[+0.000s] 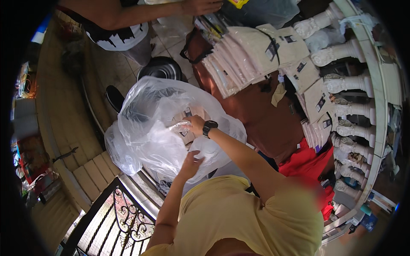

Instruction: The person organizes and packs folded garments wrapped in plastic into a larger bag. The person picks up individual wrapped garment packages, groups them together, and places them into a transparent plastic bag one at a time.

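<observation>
In the head view, a large clear plastic bag [143, 100] sits in front of the person, its mouth spread wide and its sides billowing. Inside it lie flat packets [188, 112] with dark labels, seen through the opening. The person's right hand [196, 124], with a black watch [209, 127] on its wrist, reaches over the packets; its fingers are closed on a crinkled strip of clear plastic [178, 125] (whether that is part of the bag or a separate wrapper cannot be told). The left hand [191, 165] is at the near side of the bag, its fingers parted and loosely bent with nothing visible in their hold; whether they touch the plastic cannot be made out.

To the right of the bag, a brown cover [247, 115] carries a long row of similar cream packets [239, 55], leaning on one another, with more along its far right side. Red cloth [305, 162] lies near the person's right arm, beside white balusters [348, 83]. Beyond the bag stands a round black stool [160, 68]. At the top, a co-worker's hand [203, 6] is near a yellow item [238, 3], cut off by the edge.
</observation>
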`<action>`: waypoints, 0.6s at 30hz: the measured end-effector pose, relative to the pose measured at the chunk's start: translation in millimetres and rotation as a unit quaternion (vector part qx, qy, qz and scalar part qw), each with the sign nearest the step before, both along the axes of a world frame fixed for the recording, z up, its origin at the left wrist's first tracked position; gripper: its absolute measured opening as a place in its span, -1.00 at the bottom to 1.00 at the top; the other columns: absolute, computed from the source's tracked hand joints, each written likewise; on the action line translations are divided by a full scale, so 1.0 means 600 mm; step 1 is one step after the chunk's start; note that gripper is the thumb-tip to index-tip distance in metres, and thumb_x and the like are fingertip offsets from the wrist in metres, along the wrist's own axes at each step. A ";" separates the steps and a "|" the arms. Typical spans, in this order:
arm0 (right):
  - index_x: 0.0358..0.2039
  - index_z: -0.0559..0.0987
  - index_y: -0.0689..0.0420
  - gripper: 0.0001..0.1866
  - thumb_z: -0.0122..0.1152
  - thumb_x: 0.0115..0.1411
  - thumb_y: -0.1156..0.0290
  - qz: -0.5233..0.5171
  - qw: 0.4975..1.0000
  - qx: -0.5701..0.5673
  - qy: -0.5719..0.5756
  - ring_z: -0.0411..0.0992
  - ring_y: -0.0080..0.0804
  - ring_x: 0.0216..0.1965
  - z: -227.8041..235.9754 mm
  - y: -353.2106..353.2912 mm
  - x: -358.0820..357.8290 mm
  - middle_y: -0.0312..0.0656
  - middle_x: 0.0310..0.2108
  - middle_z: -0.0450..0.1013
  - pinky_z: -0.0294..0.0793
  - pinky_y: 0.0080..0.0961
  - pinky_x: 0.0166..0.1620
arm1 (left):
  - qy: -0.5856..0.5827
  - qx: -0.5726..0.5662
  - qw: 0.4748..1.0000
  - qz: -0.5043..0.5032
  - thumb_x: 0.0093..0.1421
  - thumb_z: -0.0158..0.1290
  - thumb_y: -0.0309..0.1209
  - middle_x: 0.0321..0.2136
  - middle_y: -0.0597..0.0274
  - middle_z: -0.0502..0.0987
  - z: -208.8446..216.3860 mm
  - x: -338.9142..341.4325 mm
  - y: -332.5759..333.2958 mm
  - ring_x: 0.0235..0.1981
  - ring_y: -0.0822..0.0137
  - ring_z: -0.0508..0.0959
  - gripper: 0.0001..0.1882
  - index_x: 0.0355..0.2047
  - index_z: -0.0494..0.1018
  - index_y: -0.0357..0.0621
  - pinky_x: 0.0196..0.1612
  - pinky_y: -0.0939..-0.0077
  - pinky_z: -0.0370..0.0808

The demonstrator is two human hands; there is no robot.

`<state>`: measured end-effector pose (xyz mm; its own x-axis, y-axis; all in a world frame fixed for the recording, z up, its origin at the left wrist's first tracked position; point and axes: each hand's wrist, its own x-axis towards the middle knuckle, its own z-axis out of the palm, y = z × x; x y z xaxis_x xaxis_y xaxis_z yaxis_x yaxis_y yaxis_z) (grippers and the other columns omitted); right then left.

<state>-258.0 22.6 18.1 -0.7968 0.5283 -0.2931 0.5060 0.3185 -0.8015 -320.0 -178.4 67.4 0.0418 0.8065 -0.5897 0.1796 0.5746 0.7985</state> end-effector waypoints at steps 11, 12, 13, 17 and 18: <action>-0.15 0.54 0.22 -0.76 0.16 0.21 0.38 -0.148 0.946 -0.028 0.287 0.45 -0.50 -0.22 0.453 0.016 0.223 -0.18 -0.24 0.54 0.44 -0.48 -0.13 | 0.172 0.236 0.953 0.077 -0.17 0.42 -0.28 0.11 0.00 0.24 0.122 -0.099 0.137 0.02 0.09 0.41 0.05 0.22 0.01 -0.25 0.12 0.23 0.34; -0.11 0.53 0.20 -0.75 0.16 0.22 0.38 -0.233 0.919 -0.134 0.290 0.45 -0.52 -0.20 0.462 0.025 0.253 -0.23 -0.20 0.52 0.45 -0.50 -0.11 | 0.068 0.206 0.974 0.062 -0.15 0.41 -0.31 0.06 0.04 0.32 0.162 -0.084 0.167 0.00 0.17 0.44 -0.03 0.19 0.09 -0.27 0.10 0.29 0.36; -0.08 0.52 0.19 -0.73 0.16 0.23 0.38 -0.320 0.871 -0.242 0.284 0.44 -0.53 -0.17 0.460 0.030 0.284 -0.27 -0.15 0.51 0.45 -0.52 -0.09 | -0.040 0.163 0.985 0.045 -0.13 0.40 -0.33 0.00 0.08 0.40 0.212 -0.062 0.195 -0.03 0.24 0.46 -0.11 0.16 0.16 -0.29 0.07 0.35 0.38; -0.03 0.47 0.18 -0.69 0.18 0.21 0.40 -0.407 0.752 -0.322 0.407 0.45 -0.51 -0.13 0.442 0.071 0.389 -0.28 -0.11 0.47 0.46 -0.50 -0.05 | -0.160 0.117 0.980 -0.001 -0.07 0.35 -0.42 -0.16 0.14 0.54 0.283 0.003 0.265 -0.16 0.35 0.53 -0.38 0.00 0.37 -0.33 -0.04 0.46 0.45; -0.02 0.46 0.17 -0.66 0.18 0.21 0.37 -0.426 0.728 -0.342 0.414 0.45 -0.49 -0.13 0.430 0.076 0.413 -0.28 -0.10 0.47 0.46 -0.50 -0.06 | -0.154 0.129 0.979 -0.019 -0.06 0.34 -0.43 -0.18 0.14 0.56 0.290 0.023 0.280 -0.19 0.36 0.54 -0.42 -0.03 0.39 -0.32 -0.06 0.47 0.46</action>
<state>-10.2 68.2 275.9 -0.3186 0.8903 -0.3254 -0.4609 -0.4455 -0.7675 -306.0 -10.6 241.4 0.2184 0.9217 -0.3205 -0.0744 0.3432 0.9363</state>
